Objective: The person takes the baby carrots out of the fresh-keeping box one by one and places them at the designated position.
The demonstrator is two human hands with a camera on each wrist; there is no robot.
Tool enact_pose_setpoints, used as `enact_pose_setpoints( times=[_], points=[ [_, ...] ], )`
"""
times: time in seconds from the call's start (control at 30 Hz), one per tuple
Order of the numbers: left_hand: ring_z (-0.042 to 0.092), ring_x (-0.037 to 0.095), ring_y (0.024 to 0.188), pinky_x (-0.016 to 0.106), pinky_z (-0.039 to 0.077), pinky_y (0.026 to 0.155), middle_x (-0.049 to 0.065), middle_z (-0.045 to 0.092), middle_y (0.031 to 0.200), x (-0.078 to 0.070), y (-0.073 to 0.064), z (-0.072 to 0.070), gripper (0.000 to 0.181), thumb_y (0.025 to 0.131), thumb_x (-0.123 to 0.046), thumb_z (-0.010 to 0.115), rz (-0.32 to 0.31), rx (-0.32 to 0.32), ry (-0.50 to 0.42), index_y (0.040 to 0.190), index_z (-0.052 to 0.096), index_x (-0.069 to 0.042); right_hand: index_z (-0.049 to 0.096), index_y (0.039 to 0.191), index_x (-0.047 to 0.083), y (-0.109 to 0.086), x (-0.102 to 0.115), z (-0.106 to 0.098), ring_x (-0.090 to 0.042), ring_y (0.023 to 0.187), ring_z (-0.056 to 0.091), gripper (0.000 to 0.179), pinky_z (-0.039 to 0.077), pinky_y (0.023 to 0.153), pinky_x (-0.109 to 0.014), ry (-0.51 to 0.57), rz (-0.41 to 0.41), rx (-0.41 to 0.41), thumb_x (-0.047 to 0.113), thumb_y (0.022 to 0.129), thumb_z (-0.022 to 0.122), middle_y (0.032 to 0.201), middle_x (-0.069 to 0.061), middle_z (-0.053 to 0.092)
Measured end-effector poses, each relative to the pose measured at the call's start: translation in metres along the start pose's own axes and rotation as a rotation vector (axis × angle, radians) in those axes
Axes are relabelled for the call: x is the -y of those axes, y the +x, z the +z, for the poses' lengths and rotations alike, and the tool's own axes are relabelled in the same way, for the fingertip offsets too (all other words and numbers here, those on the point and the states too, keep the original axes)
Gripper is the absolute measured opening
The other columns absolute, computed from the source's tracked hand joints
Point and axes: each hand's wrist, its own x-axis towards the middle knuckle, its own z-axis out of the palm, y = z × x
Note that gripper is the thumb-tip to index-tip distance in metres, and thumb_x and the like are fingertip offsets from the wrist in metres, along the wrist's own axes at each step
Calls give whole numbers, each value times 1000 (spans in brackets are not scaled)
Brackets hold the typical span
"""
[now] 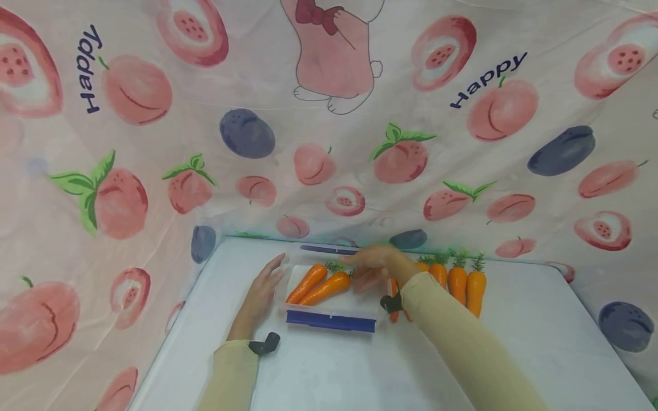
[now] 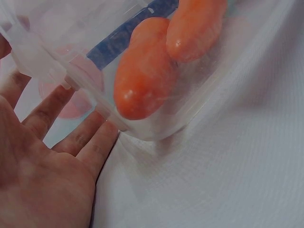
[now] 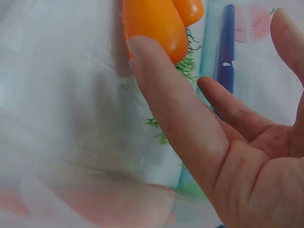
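Observation:
A clear plastic box [image 1: 331,313] with blue clip flaps stands on the table with two orange carrots [image 1: 325,289] lying side by side inside. My left hand [image 1: 259,294] rests along its left side, fingers extended; in the left wrist view the fingertips [image 2: 107,127] touch the clear wall. Over the right half of the box is my right hand [image 1: 374,265], its fingers spread and nothing held. In the right wrist view the thumb [image 3: 171,95] lies in front of the end of a carrot [image 3: 156,26], and I cannot tell whether they touch.
Several more carrots [image 1: 476,290] with green tops lie in a row right of the box, partly hidden by my right forearm. The white table [image 1: 329,377] ends at a fruit-print cloth [image 1: 308,131] at the back and sides.

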Motion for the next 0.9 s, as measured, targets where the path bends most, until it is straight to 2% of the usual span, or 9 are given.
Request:
enact_pose_setpoints(
  times=[0.07, 0.13, 0.3, 0.37, 0.4, 0.6, 0.77, 0.9],
  points=[
    [20, 27, 159, 59, 17, 127, -4, 32, 167, 0, 0, 0, 51, 106, -44, 48, 1, -3, 8, 156, 41, -33, 49, 147, 1, 2, -2, 2, -40, 108, 73, 79, 59, 93, -48, -47, 0, 4, 48, 89, 76, 126, -25, 68],
    [21, 27, 158, 60, 17, 126, -4, 33, 167, 1, 0, 1, 52, 106, -46, 48, 2, -8, 21, 156, 41, -33, 50, 147, 2, 3, -3, 4, -36, 104, 75, 84, 56, 97, -58, -90, 13, -6, 54, 86, 77, 122, -22, 71],
    [22, 28, 158, 60, 18, 126, -3, 33, 166, 2, 0, 1, 55, 106, -46, 48, 6, -8, 5, 157, 40, -29, 48, 148, 3, 7, -2, 10, -32, 100, 76, 96, 57, 96, -54, -136, 34, -27, 64, 79, 78, 116, -16, 74],
    [21, 28, 158, 59, 18, 126, -4, 33, 166, 3, 1, 1, 55, 106, -46, 49, 8, -3, -7, 157, 40, -28, 49, 147, 3, 9, -2, 13, -34, 100, 76, 94, 62, 90, -44, -127, 31, -23, 62, 80, 78, 116, -18, 73],
    [21, 29, 158, 60, 17, 126, -3, 32, 167, 3, 1, 1, 56, 106, -45, 49, 12, 0, -12, 158, 40, -27, 48, 147, 2, 9, -1, 14, -34, 100, 76, 93, 62, 88, -43, -123, 32, -17, 61, 81, 78, 118, -19, 73],
    [21, 28, 158, 60, 17, 126, -4, 33, 166, 3, 1, -1, 55, 105, -48, 48, 19, -4, 20, 157, 41, -29, 49, 143, -2, 16, 0, 22, -43, 103, 73, 82, 63, 85, -48, -33, 51, 25, 48, 86, 80, 124, -28, 66],
    [20, 29, 158, 60, 17, 126, -3, 33, 166, 3, 2, -1, 56, 105, -48, 49, 20, -4, 24, 157, 40, -28, 50, 143, -2, 21, 2, 26, -42, 100, 74, 82, 63, 83, -48, -50, 69, 27, 48, 85, 81, 121, -28, 67],
    [21, 27, 158, 60, 17, 126, -6, 33, 166, 3, 2, -1, 55, 104, -51, 49, -6, -12, 37, 156, 41, -33, 49, 143, -2, 23, 4, 28, -42, 100, 74, 81, 63, 84, -48, -63, 83, 36, 47, 86, 80, 124, -27, 67]
  ],
)
